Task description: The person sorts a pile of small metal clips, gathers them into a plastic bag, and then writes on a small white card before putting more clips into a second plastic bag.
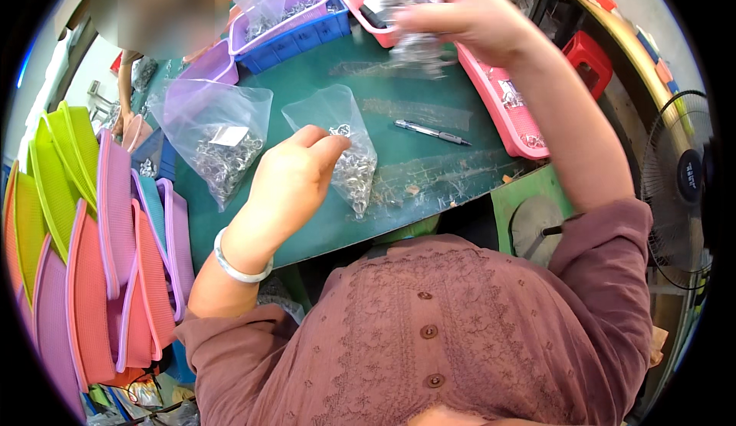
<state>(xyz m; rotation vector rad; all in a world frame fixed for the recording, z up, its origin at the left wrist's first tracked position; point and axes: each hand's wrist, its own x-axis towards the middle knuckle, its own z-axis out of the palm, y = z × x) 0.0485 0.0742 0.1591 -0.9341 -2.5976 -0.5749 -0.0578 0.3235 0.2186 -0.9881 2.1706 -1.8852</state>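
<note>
My left hand (295,177), with a pale bangle on its wrist, has thumb and forefinger pinched at a small silvery metal piece (341,130). That piece is over a clear plastic bag (359,169) of small metal parts lying on the table. Farther off and to the right, my right hand (468,16) is raised above the table, smeared by motion. Its fingers are closed on a blurred bunch of silvery metal parts (418,50); whether a clear bag wraps them I cannot tell. A second clear bag (230,154) of metal parts, with a white label, lies left of my left hand.
A pen (432,132) lies on the green table (307,244). Pink baskets (498,108) line its right side. Purple and blue baskets (287,47) of metal parts stand at the back. Stacked coloured baskets (92,273) crowd the left; a fan (682,185) stands right. Another person is at the far left.
</note>
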